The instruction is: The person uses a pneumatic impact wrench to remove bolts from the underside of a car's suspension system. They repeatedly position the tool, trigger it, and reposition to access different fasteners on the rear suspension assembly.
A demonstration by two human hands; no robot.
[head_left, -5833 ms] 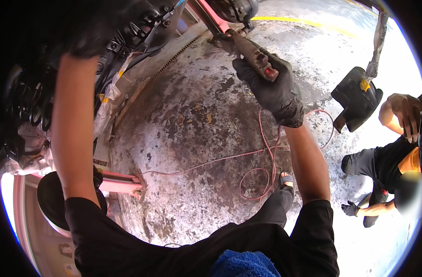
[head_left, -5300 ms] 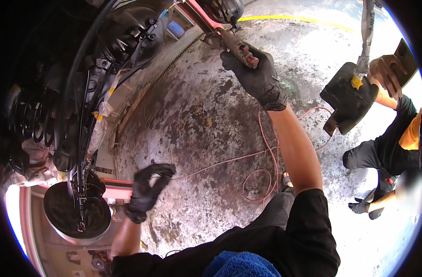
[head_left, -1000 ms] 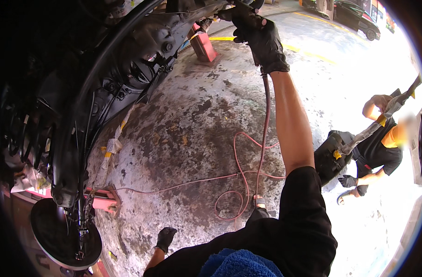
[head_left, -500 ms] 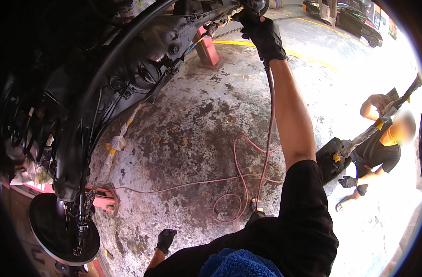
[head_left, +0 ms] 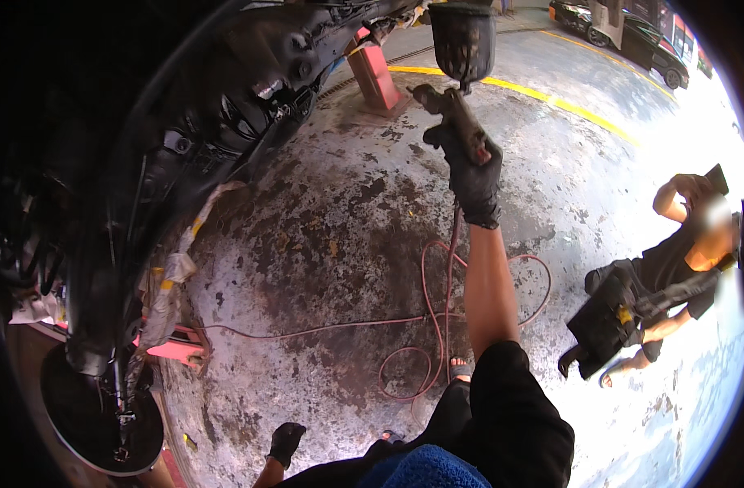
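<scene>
One gloved hand, your right hand (head_left: 474,175), grips an air wrench (head_left: 457,122) raised toward the car's underside (head_left: 250,89); its red hose (head_left: 437,301) trails across the stained floor (head_left: 323,236). Your left hand is out of view.

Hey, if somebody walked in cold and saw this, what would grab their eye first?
Most likely the right hand in a black glove, raised at top centre and closed around an air tool aimed up at the dark vehicle underside overhead. Next, the red hose looping over the stained concrete floor below that arm. At the right edge, another person crouches with a black part.
</scene>
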